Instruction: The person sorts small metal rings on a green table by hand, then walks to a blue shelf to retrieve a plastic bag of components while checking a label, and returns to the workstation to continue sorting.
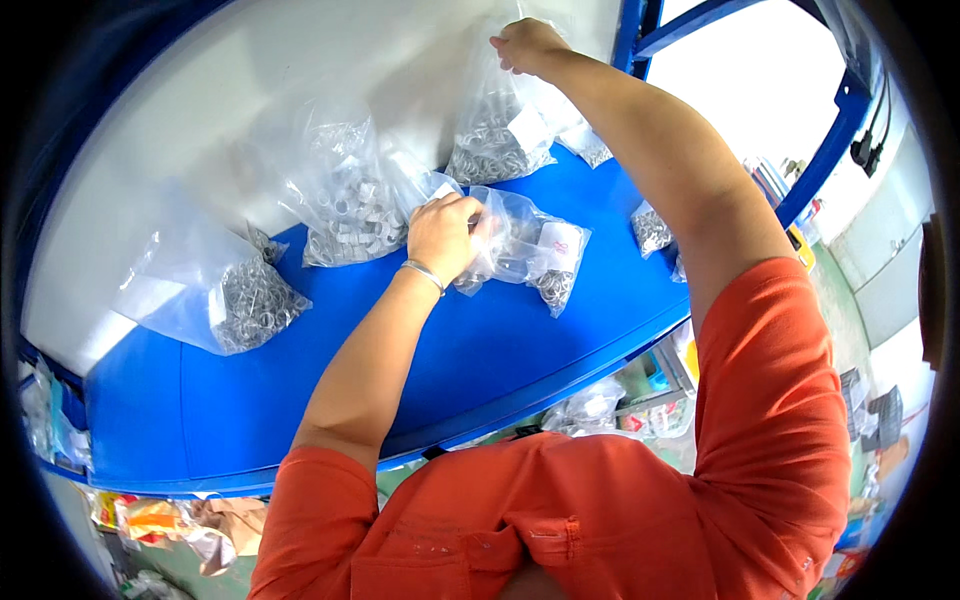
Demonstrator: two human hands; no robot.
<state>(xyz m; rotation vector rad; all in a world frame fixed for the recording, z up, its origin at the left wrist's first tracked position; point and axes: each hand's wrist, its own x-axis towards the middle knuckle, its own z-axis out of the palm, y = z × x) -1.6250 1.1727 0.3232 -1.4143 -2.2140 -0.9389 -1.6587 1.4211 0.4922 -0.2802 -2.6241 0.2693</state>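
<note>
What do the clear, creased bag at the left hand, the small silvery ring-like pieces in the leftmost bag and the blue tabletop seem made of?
Clear, creased bag: thin glossy plastic film, see-through with crinkled highlights. Small silvery ring-like pieces: probably bright metal, as they glint. Blue tabletop: smooth, slight sheen; painted metal or plastic, unclear which.

The head view looks from the person's own head through a wide fisheye lens, upright and unmirrored, facing forward and steeply down. Nearest to it, along the lower edge, comes the orange-red short-sleeved cloth shirt; farther off lie the bare left hand near the middle, the smooth blue tabletop, and the bare right hand at the top before a pale, flat back panel. The tabletop's front edge bows, and black rounds off the corners.
</note>
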